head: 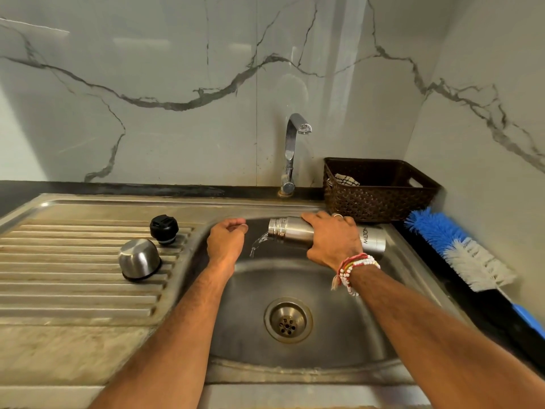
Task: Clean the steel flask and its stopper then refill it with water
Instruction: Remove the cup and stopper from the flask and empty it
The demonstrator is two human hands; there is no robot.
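Head view: the steel flask lies on its side over the basin of the sink. Its long axis runs left to right, the open mouth to the left and the base to the right, toward the basket. The right hand grips it round the middle of the body from above, its fingers wrapped over the far side. A thin stream of water falls from the mouth into the basin, so this reads as emptying or rinsing out, an early part of the cleaning.

The left hand hangs just beside the flask's mouth, apart from it, with its fingers loosely curled and holding nothing.

The black stopper stands on the ribbed drainboard to the left, with the steel cup mouth-down in front of it. Both are nearer the left hand. The blue and white bottle brush lies on the worktop to the right of the sink, nearer the right hand, which is taken up with the flask.

The tap stands behind the basin, and no water shows at its spout. For a scrub, the flask's mouth faces away from the brush, so either the flask turns or the left hand reaches across.
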